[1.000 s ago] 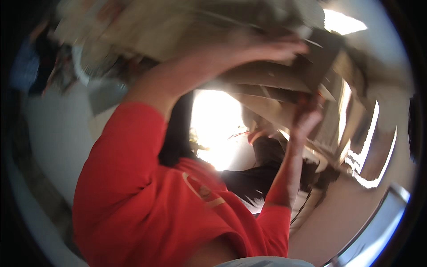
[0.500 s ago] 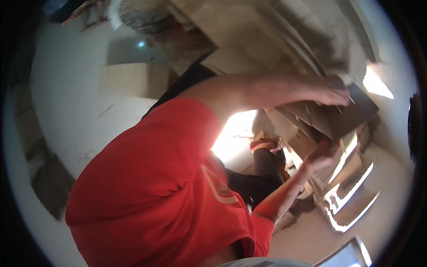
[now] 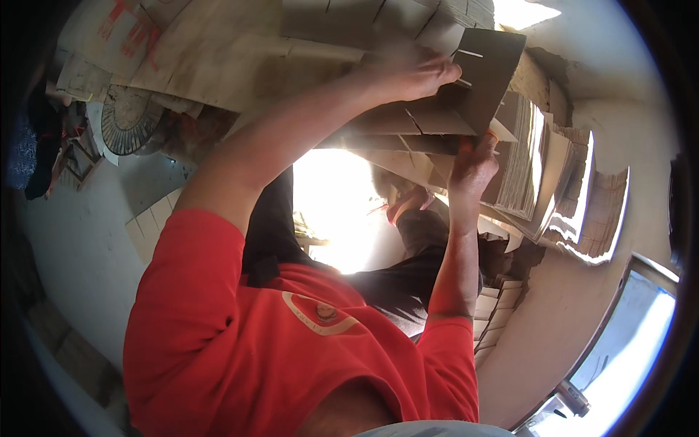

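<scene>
A brown cardboard sheet (image 3: 495,69) with narrow slots stands up at an angle between my two hands. My left hand (image 3: 426,75) is closed at its left edge, beside the slots. Lower down, my right hand (image 3: 473,166) has its fingers pressed round the bottom corner of that sheet. More slotted cardboard (image 3: 408,120) spreads out flat below my left hand, partly hidden by my left arm. Whether these pieces interlock with the held sheet, I cannot tell.
Stacks of cardboard pieces (image 3: 520,164) stand right of my hands, with another stack (image 3: 610,211) farther right. Large cardboard (image 3: 211,65) with red markings extends at the upper left, beside a round ribbed fan-like object (image 3: 131,120). A bright window (image 3: 630,320) is at lower right.
The view has turned, so the hands and cardboard appear higher and farther left. Both hands remain at the slotted cardboard, and the held sheet now stands more upright.
</scene>
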The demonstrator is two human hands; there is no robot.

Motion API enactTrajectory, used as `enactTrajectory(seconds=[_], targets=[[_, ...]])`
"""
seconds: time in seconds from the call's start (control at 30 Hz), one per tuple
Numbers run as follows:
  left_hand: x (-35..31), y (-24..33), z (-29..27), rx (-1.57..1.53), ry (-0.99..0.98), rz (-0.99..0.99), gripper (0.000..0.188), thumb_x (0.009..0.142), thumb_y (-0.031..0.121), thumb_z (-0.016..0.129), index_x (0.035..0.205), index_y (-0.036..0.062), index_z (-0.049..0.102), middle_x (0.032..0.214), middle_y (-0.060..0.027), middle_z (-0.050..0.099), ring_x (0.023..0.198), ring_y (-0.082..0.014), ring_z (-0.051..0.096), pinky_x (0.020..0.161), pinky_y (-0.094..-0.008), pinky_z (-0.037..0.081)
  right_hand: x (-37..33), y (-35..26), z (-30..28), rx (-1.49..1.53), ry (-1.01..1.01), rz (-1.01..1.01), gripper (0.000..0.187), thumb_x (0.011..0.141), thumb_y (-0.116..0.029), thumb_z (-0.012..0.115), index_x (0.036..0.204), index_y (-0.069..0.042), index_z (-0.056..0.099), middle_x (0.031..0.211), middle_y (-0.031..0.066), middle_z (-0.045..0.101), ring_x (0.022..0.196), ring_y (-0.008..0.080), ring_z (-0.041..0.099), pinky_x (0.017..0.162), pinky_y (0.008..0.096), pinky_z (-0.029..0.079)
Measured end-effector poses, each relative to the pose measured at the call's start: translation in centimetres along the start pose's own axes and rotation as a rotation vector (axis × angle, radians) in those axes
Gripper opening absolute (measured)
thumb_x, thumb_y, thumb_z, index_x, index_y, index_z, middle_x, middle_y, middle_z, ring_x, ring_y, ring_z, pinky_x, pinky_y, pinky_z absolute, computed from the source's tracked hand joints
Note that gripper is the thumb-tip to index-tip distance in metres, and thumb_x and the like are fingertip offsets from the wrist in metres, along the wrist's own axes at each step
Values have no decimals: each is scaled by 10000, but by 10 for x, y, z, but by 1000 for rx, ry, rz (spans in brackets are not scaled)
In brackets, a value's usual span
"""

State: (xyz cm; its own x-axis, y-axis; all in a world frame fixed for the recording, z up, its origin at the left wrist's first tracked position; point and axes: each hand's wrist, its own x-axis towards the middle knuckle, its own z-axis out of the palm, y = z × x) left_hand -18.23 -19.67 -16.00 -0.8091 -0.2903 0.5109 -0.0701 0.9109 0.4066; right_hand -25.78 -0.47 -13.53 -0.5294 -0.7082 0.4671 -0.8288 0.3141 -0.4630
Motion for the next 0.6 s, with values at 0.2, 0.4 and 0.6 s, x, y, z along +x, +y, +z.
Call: enactTrajectory(seconds=[0.2, 0.4, 0.6], targets=[[-2, -1, -31, 20, 97, 19, 142, 645, -89, 545, 741, -2, 487, 598, -196, 514, 607, -386, 555, 557, -462, 421, -3, -12, -10, 71, 2, -57, 254, 859, -43, 519, 1110, -37, 475, 705, 192, 616, 636, 376, 620, 546, 410, 481], [3, 2, -34, 116, -15, -31, 111, 657, -35, 560, 756, 16, 567, 676, -188, 578, 656, -351, 594, 557, -444, 440, -2, -9, -9, 30, -57, -8, 263, 858, -62, 513, 1116, -36, 463, 694, 213, 609, 647, 388, 615, 540, 425, 480], [-3, 4, -19, -56, -75, -124, 150, 682, -58, 530, 813, 15, 528, 634, -197, 552, 634, -383, 573, 561, -460, 442, 5, -6, -6, -68, -55, 57, 234, 873, -89, 529, 1094, -36, 470, 722, 227, 617, 686, 408, 615, 559, 451, 480]])
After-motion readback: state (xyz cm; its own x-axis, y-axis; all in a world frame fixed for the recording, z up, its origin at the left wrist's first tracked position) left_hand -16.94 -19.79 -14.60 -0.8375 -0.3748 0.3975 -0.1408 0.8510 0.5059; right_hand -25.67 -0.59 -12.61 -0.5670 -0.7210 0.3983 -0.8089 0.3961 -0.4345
